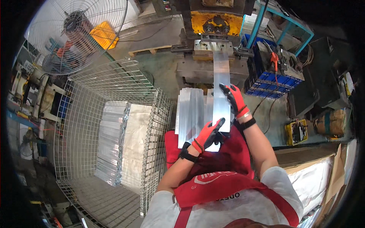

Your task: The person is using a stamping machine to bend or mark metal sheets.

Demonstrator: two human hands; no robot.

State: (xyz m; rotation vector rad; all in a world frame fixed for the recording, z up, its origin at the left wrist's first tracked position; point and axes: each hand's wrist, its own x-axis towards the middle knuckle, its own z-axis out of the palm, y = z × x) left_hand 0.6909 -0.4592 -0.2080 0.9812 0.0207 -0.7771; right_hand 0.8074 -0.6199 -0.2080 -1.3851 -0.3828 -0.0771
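Observation:
A long flat silvery metal strip [221, 78] runs away from my lap, its far end lying on the die block [203, 49] of a press. My left hand [210, 136], in a red and black glove, grips the strip near its close end, thumb on top. Farther along, my right hand [235, 99], gloved alike, is closed on the strip's right edge with fingertips over the upper face. The undersides of both grips are hidden. Just left of the strip lies a stack of similar metal strips [190, 114], close to my left hand.
The press [216, 23], with a yellow front, stands ahead. At left, a wire mesh cage [152, 125] contains bundled metal strips [109, 140]. A caged fan [76, 22] is beyond it. Blue crates [266, 85] stand right of the press, bearing a red-orange air gun [274, 60].

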